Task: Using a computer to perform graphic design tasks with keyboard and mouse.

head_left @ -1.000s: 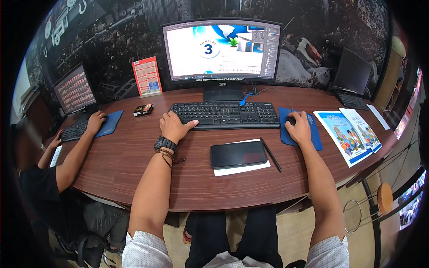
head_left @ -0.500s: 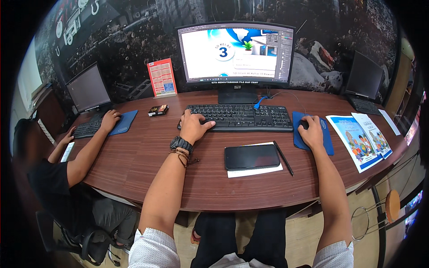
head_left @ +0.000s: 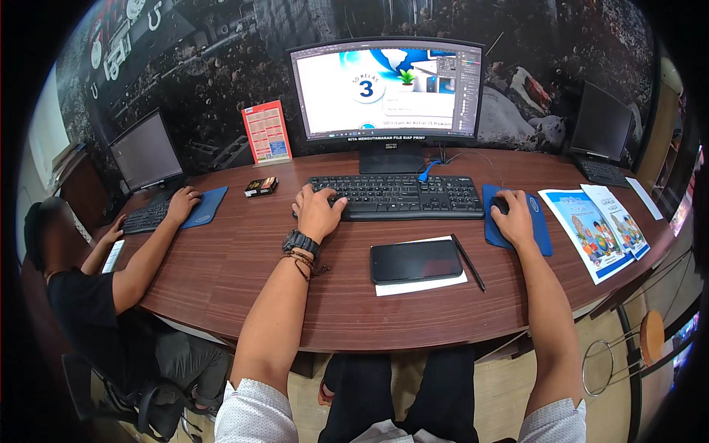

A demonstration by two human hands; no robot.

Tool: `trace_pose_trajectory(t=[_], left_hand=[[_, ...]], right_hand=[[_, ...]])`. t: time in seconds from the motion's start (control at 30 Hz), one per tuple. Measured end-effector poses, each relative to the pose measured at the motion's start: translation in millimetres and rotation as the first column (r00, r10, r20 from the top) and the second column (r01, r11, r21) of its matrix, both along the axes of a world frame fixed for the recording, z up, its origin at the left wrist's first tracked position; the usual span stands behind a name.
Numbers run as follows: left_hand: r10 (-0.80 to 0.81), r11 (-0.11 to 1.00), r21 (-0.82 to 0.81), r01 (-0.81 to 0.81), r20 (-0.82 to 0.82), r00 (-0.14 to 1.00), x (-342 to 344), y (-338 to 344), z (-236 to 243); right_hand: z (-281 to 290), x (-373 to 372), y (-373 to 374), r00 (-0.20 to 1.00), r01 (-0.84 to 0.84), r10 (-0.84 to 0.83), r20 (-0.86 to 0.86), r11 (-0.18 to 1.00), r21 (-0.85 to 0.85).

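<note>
My left hand [head_left: 319, 215] rests at the left end of a black keyboard [head_left: 402, 197], fingers spread over its keys and thumb held apart. A black watch and brown bracelets circle that wrist. Over a small black mouse [head_left: 501, 204] my right hand [head_left: 516, 222] is curled, on a blue mouse pad [head_left: 540, 229]. Behind the keyboard stands a curved monitor [head_left: 377, 92] with a blue and white page layout on screen. A dark phone [head_left: 415, 261] lies on white paper [head_left: 395, 287] between my forearms, with a black pen [head_left: 470, 264] beside it.
Printed booklets [head_left: 588, 235] lie right of the mouse pad. A small dark box [head_left: 261, 187] and a red calendar [head_left: 266, 133] stand on the left. Farther left, a seated co-worker [head_left: 88, 310] uses another keyboard and mouse pad [head_left: 205, 207]. A dark monitor [head_left: 600, 122] stands at far right.
My left hand has shifted slightly left on the keyboard, its thumb drawn in a little. My right hand stays on the mouse. The monitor's page looks the same.
</note>
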State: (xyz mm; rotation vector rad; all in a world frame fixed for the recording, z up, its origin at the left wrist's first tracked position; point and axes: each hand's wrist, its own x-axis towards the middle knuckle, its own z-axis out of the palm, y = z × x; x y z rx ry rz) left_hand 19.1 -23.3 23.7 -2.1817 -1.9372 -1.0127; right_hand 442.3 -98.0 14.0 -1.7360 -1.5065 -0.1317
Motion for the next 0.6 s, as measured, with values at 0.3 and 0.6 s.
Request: trace_pose_trajectory(t=[0.3,0.6], left_hand=[[0.083,0.996,-0.029,-0.082,0.039,0.996,-6.4,4.7,1.4],[0.117,0.982,-0.141,-0.123,-0.050,0.992,-4.8,0.0,10.2]], right_hand=[[3.5,-2.4,-0.4,0.999,0.000,0.001,0.034,0.999,-0.036],[2.1,-1.2,0.3,0.999,-0.008,0.009,0.032,1.000,-0.022]])
